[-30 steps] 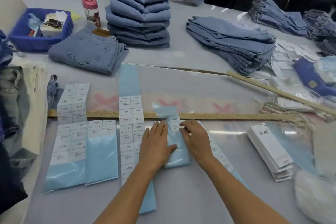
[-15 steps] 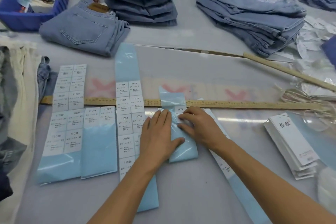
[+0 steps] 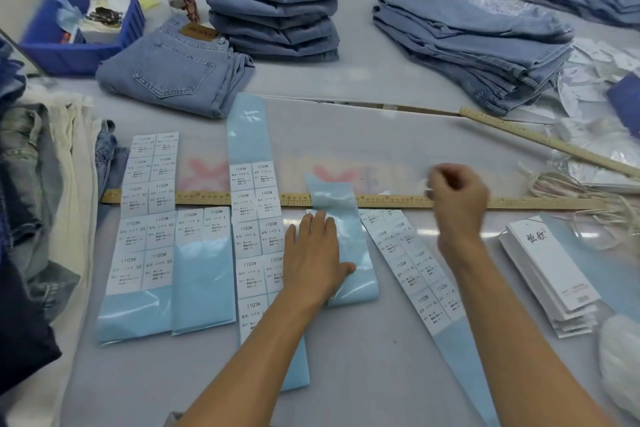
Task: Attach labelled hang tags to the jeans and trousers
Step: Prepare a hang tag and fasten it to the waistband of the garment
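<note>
Two hands split the work: left hand presses flat the pale-blue sticker backing strip, right hand apparently pinches a peeled label, due next on the white card hang tags by the bench's right edge.

Bright even overhead light, soft shadows, blurred right hand, wide-angle edges

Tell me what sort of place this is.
Probably a garment finishing or packing workshop: stacks of folded jeans, size-label sticker strips laid out along a wooden ruler, and a pile of white hang tags.
</note>
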Available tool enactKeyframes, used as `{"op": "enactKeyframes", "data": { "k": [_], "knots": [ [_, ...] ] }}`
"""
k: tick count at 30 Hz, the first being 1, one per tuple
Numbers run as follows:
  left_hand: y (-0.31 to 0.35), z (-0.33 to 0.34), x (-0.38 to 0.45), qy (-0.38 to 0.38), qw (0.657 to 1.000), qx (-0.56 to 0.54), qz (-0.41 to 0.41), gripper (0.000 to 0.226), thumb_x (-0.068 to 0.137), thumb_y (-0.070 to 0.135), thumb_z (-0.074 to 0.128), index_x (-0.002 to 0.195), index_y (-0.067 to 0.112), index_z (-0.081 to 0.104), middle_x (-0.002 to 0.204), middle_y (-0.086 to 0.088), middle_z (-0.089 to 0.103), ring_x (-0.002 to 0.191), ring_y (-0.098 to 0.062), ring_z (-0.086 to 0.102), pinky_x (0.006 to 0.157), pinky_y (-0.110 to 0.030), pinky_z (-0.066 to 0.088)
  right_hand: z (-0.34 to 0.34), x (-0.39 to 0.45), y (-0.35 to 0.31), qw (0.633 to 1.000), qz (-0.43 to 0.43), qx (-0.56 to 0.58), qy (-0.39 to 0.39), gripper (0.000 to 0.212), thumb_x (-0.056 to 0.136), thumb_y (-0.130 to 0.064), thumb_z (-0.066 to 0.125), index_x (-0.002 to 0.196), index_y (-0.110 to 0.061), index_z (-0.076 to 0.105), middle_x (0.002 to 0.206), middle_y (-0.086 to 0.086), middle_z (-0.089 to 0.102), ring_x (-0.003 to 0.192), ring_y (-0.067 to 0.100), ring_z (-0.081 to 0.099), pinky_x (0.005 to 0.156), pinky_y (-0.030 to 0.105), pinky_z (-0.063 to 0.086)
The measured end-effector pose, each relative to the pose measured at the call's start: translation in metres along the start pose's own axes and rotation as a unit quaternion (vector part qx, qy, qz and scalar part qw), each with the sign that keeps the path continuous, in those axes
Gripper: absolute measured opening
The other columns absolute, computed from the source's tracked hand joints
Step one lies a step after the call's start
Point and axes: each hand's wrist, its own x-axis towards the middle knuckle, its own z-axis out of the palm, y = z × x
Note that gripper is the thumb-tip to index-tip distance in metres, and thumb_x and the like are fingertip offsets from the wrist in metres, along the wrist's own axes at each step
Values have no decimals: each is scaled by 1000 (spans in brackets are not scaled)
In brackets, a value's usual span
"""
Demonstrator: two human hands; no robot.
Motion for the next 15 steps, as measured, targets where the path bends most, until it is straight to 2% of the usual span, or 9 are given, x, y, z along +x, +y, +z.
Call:
{"op": "enactKeyframes", "data": {
  "k": [1,3,5,6,8,9,10,13,15],
  "knots": [
    [5,-6,-2,-5,1000,11,8,79,91,52,66,152,16,29,162,-7,23,152,-28,16,124,-48,14,-17,-2,-11,998,4,43,45,16,90,-7,67,87,-22,71,85,1,72,80,18,67,83,46,60],
    [19,-20,-9,40,998,7,55,61,96,34,63,149,19,36,163,-10,25,152,-29,18,123,-48,15,-46,-27,-31,994,-64,22,80,12,91,-13,67,90,-25,70,84,-6,71,80,12,68,79,37,61],
    [40,-37,-26,147,974,-153,79,31,98,32,61,127,23,61,142,2,55,135,-21,45,110,-40,36,-67,-63,-45,976,-187,-71,84,8,93,-14,66,95,-21,68,87,-8,68,81,6,65,77,21,55],
    [55,-48,-39,172,943,-280,60,18,97,38,61,110,28,68,120,13,66,117,-14,57,96,-32,45,-77,-80,-48,956,-253,-124,79,7,93,-10,65,97,-15,68,88,-4,67,81,7,63,78,16,51],
    [86,-68,-64,117,845,-522,12,22,91,53,62,90,32,71,89,14,72,89,-8,65,74,-19,49,-95,-107,-47,904,-359,-225,54,6,93,-4,63,94,-4,70,89,6,66,82,17,61,80,23,50],
    [99,-74,-74,86,804,-588,-1,26,88,55,64,87,31,71,83,10,72,82,-8,66,71,-18,50,-104,-118,-43,880,-393,-265,35,6,93,-2,65,93,0,71,89,9,67,83,23,61,78,30,52],
    [110,-77,-83,70,784,-617,-4,26,87,54,67,86,28,72,79,7,72,76,-6,65,69,-17,51,-114,-128,-39,861,-413,-295,20,6,92,-2,67,93,1,72,89,12,67,82,27,62,75,35,54],
    [139,-74,-102,47,776,-629,-1,14,93,30,71,82,22,74,72,3,70,66,-4,63,65,-18,51,-145,-147,-25,841,-421,-339,-23,10,89,-1,73,98,3,74,93,14,69,82,30,64,69,40,57],
    [158,-64,-110,30,787,-616,-6,14,94,20,69,81,21,74,72,3,72,65,-4,64,64,-18,50,-170,-152,-18,839,-416,-346,-60,14,91,-2,72,104,1,74,99,13,70,87,29,65,73,38,57]
  ]
}}
